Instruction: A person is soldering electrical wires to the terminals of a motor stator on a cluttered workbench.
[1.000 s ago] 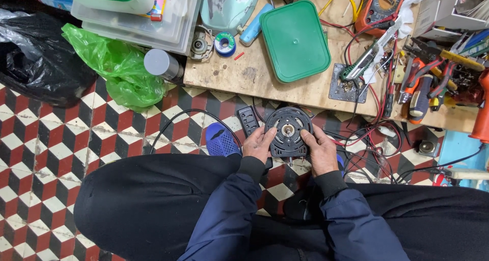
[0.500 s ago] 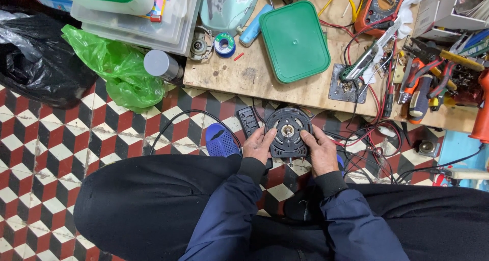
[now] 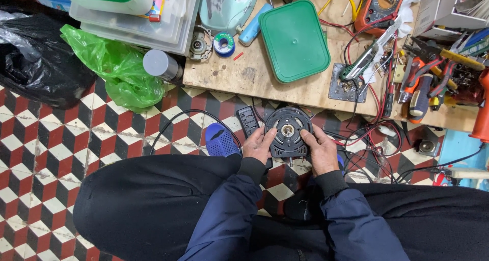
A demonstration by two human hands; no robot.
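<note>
Over checkered floor tiles, left hand and right hand gripping round black motor.

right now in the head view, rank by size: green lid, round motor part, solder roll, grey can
1. green lid
2. round motor part, held nearer the camera, so this gap is unsure
3. grey can
4. solder roll

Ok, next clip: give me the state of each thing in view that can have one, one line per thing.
Round black motor housing: held between both hands, face up, shaft visible at centre.
Left hand: gripping the housing's left edge.
Right hand: gripping its right edge.
Green lid: lying flat on the wooden board.
Multimeter: lying on the board, leads attached.
Green plastic bag: crumpled on the floor.
</note>
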